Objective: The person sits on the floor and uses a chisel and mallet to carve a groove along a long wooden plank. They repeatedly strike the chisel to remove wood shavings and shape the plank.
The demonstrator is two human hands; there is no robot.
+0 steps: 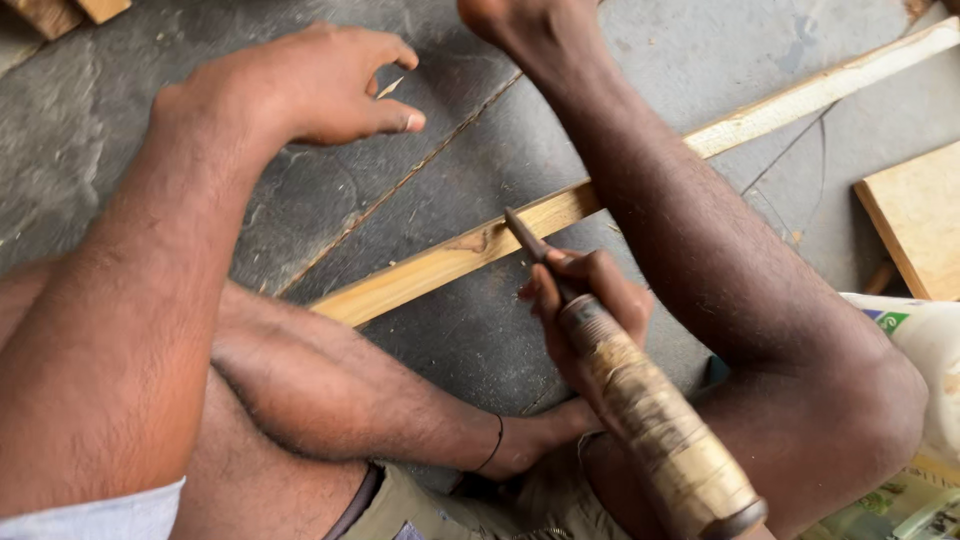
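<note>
My right hand [592, 300] grips a chisel [655, 425] by its long, worn wooden handle. The dark blade tip rests on a long pale wooden strip [440, 265] that lies slantwise across the grey stone floor [90, 110]. My right leg [720, 260] crosses over the strip, hiding part of it. My left hand [310, 85] hovers above the floor at the upper left, fingers loosely curled and apart. A tiny wood sliver [390, 88] shows between thumb and forefinger; I cannot tell whether it is pinched.
My folded left leg [330, 390], with a thin black band at the ankle, lies below the strip. A flat wooden board [920, 220] sits at the right, above a printed plastic bag [925, 350]. Wood offcuts [60, 12] lie top left. A thin line [400, 185] runs across the floor.
</note>
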